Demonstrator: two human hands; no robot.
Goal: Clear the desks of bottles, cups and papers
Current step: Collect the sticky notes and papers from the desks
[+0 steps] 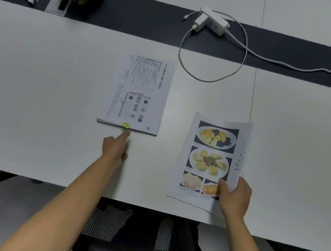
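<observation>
Desk [58, 86], fingers [223, 186] pinching sheet [204, 149], forefinger [124, 136] touching clip [126, 125]

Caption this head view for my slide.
Right hand holds a food-photo sheet; left hand points at the clipped paper stack on the desk.

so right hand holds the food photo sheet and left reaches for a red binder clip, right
No: the head view shows the binder clip is yellow, not red. The right hand holds the food photo sheet and the left hand reaches for it.

Forearms bare; left hand [114, 147], right hand [234, 196] bare too.
</observation>
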